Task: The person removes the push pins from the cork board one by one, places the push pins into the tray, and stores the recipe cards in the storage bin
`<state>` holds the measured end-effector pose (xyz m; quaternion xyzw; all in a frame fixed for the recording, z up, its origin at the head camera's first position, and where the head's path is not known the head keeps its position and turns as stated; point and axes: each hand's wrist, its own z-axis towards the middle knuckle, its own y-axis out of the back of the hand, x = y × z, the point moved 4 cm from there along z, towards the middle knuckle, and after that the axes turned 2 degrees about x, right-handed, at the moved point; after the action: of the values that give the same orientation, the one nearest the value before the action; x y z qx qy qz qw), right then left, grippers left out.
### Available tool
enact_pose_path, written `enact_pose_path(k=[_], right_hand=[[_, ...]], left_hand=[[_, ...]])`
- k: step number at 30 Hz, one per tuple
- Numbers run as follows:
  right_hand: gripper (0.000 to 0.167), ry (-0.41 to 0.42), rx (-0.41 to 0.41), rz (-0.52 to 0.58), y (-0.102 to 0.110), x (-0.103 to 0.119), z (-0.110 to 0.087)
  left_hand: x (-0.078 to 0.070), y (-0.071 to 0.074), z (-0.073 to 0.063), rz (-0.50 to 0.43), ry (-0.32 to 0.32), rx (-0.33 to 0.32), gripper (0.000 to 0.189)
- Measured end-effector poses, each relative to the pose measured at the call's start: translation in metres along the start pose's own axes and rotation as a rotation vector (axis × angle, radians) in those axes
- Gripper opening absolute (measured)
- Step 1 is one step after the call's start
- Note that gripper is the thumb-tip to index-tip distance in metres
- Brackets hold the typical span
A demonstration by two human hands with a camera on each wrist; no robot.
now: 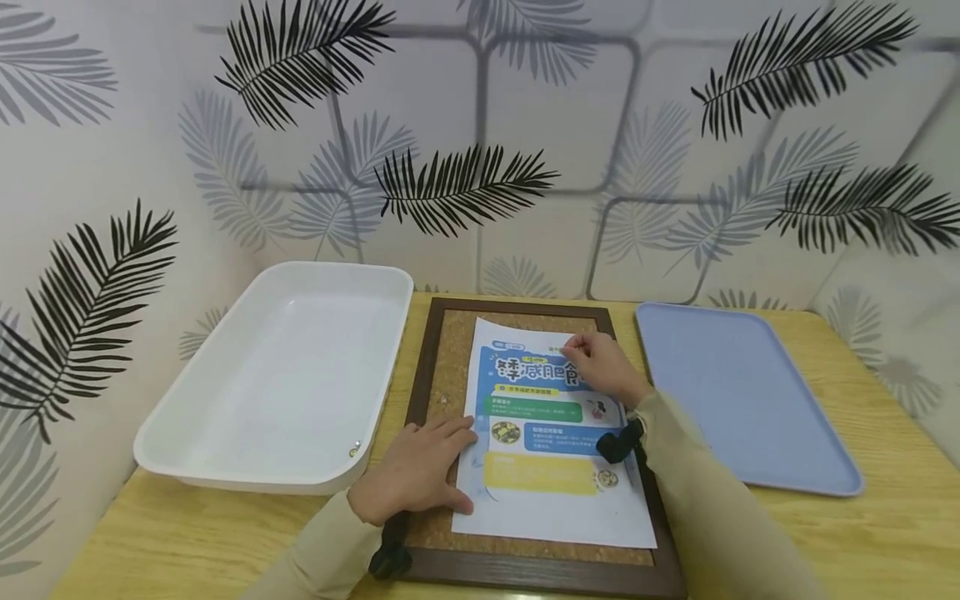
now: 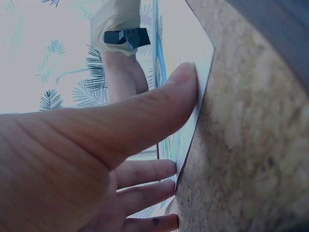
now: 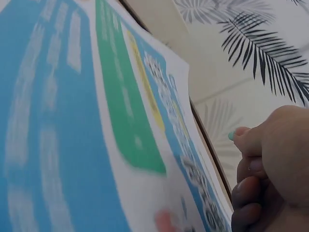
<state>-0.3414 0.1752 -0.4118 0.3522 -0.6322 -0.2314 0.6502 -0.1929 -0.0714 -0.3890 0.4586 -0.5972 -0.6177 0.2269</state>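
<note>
A printed poster [image 1: 540, 517] in blue, green and yellow lies on a brown-framed corkboard [image 1: 431, 533]. My left hand [image 1: 420, 467] rests at the poster's left edge, fingers spread and fairly straight; the left wrist view shows its thumb [image 2: 159, 108] on the paper's edge, beside bare cork. Over the poster's upper right, my right hand [image 1: 600, 362] pinches a small teal push pin [image 3: 231, 136] between thumb and forefinger. Only the pin's teal end shows past the fingertips, and the other fingers are curled in. In the right wrist view the poster [image 3: 145, 188] bows slightly.
A deep white tray [image 1: 262, 475] stands left of the corkboard, with tiny items [image 1: 355, 449] in its near right corner. To the right lies a flat light-blue tray [image 1: 735, 392]. All sit on a wooden table [image 1: 892, 533] against a leaf-patterned wall [image 1: 540, 108].
</note>
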Motion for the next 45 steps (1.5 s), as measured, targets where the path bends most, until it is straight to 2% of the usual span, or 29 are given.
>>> enact_pose_path(k=[6,13,16,20,28,33,38,45], right_hand=[[0.023,-0.014,-0.045,0.026,0.018,-0.028,-0.014],[0.021,0.064,-0.171,0.025,0.044,-0.048,-0.035],[0.023,0.056,-0.201,0.021,0.053,-0.057,-0.043],[0.027,0.026,-0.192,0.007,0.062,-0.07,-0.054],[0.028,-0.023,-0.105,-0.053,0.069,-0.089,-0.068],[0.025,-0.016,-0.117,-0.122,0.067,-0.094,-0.073],[0.023,0.006,-0.114,-0.136,0.062,-0.092,-0.075],[0.023,-0.012,-0.145,-0.178,0.067,-0.092,-0.075]], left_hand=[[-0.001,0.0,0.0,-0.004,0.004,0.005,0.077],[-0.001,0.0,0.001,-0.003,0.002,0.001,0.077],[0.0,0.0,0.001,-0.003,0.004,0.001,0.077],[0.0,-0.001,0.0,-0.014,0.004,0.001,0.077],[0.001,-0.002,0.002,-0.014,0.01,0.002,0.078],[0.002,-0.005,0.001,-0.025,0.006,0.004,0.077],[0.004,-0.01,-0.002,-0.053,0.019,0.023,0.078],[0.004,-0.005,0.005,-0.048,-0.004,-0.011,0.076]])
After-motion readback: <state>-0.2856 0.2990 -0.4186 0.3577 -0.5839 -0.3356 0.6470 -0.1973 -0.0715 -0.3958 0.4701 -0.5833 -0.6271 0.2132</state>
